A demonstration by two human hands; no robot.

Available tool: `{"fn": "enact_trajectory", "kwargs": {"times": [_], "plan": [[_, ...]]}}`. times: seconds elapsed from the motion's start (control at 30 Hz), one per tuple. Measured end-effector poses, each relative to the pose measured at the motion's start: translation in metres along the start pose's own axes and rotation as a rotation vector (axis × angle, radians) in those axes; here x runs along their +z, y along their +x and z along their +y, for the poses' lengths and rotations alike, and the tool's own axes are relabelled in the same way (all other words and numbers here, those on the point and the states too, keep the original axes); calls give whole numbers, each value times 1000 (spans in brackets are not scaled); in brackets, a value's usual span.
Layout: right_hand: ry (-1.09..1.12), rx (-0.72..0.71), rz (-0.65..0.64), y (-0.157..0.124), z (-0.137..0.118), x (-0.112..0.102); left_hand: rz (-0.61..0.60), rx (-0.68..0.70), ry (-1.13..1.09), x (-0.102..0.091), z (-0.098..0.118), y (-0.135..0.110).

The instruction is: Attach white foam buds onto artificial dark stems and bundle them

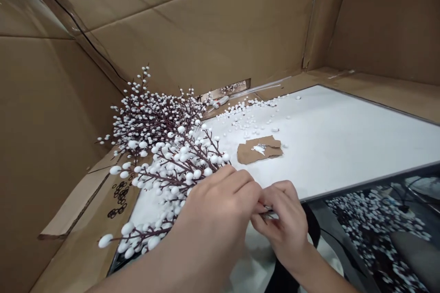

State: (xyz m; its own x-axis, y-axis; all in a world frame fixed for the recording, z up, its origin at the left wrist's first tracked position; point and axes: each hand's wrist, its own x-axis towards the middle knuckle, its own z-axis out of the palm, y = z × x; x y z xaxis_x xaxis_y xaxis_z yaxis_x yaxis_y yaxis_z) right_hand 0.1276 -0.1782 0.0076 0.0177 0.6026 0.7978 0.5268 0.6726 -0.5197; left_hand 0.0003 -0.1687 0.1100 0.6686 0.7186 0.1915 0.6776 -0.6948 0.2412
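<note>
My left hand is closed around the stem end of an artificial branch with dark twigs and white foam berries. My right hand meets it at the fingertips, pinching the thin stem tip between them. The branch fans out to the left over the white board. A second bunch of berry branches lies behind it, against the cardboard wall.
Loose white foam balls are scattered at the board's far edge. A torn cardboard scrap with a white glue blob lies mid-board. Cardboard walls enclose the space. A bin of more berry branches sits lower right.
</note>
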Motion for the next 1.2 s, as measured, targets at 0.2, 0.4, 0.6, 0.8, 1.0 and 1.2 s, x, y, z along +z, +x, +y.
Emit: {"fn": "enact_trajectory", "kwargs": {"times": [0.2,0.4,0.6,0.8,1.0,1.2], "plan": [[-16,-16,52,3,0,5,-98,43,6,-2,-2,5],[-6,-28,77,6,-1,4,-72,120,0,-1,-5,13],[54,-7,71,7,2,4,-309,371,119,-17,-14,33],[79,36,44,6,6,5,-400,497,85,-23,-17,53],[100,53,50,3,13,7,-415,574,167,-21,-17,58],[96,65,62,1,14,9,-391,544,129,-17,-19,56]]}}
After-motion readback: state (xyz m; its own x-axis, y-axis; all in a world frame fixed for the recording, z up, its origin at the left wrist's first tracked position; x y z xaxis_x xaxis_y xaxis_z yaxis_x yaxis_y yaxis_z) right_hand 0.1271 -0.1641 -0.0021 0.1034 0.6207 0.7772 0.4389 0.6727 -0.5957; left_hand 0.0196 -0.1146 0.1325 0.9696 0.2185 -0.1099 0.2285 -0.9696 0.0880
